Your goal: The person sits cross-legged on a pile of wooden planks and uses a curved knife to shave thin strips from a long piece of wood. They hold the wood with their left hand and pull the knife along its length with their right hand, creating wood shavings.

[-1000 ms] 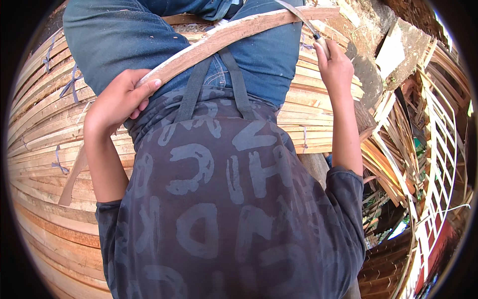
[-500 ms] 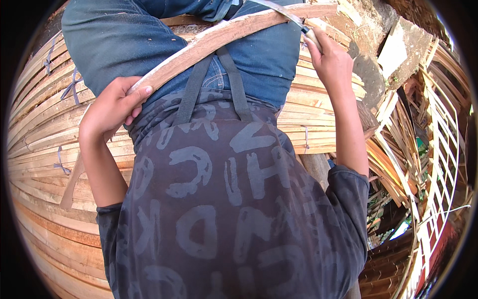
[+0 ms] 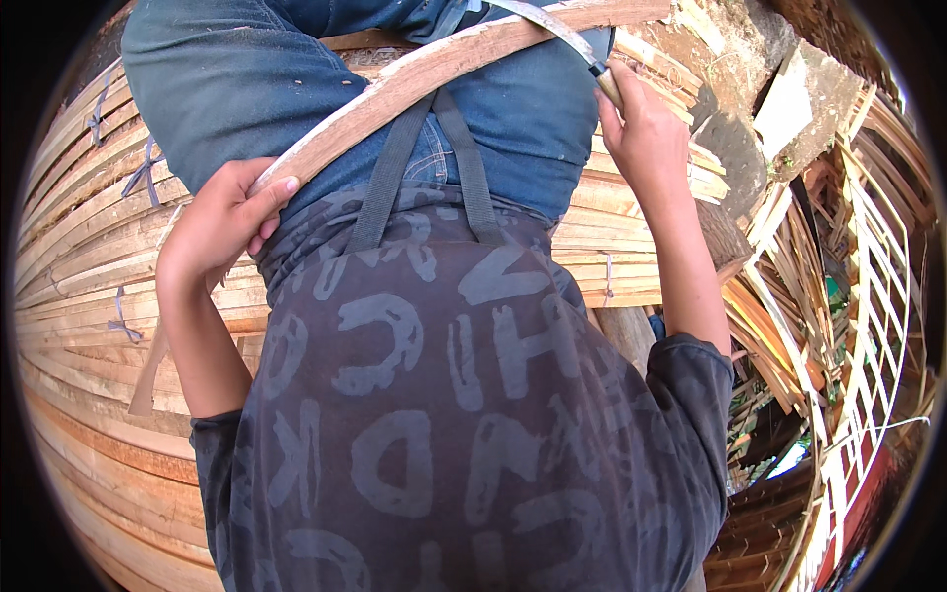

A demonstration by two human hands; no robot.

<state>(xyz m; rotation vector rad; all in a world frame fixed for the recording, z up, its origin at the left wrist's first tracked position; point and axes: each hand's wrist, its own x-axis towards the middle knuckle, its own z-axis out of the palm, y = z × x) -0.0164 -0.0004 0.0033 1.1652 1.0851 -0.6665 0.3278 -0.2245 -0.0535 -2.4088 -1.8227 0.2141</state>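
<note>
A long wooden strip (image 3: 395, 94) with a pale, rough upper edge slants across my lap, from my left hip up to the far right. My left hand (image 3: 235, 217) is closed round its near end, the thumb lying along its face. In my right hand (image 3: 646, 128) is a curved knife (image 3: 552, 24), gripped by its short handle with a dark collar. The blade crosses over the strip towards its far end and curves away to the left. Whether the cutting edge touches the wood, I cannot tell.
Bundles of thin wooden slats (image 3: 79, 247), some tied with purple string, lie on my left and under my legs. To the right are a concrete block (image 3: 814, 94), piled wood offcuts (image 3: 774, 345) and a pale slatted lattice (image 3: 873, 326).
My right hand has shifted slightly left and nearer to me, drawing the knife along the strip. The strip's far end is slightly higher in view; my left hand keeps its hold.
</note>
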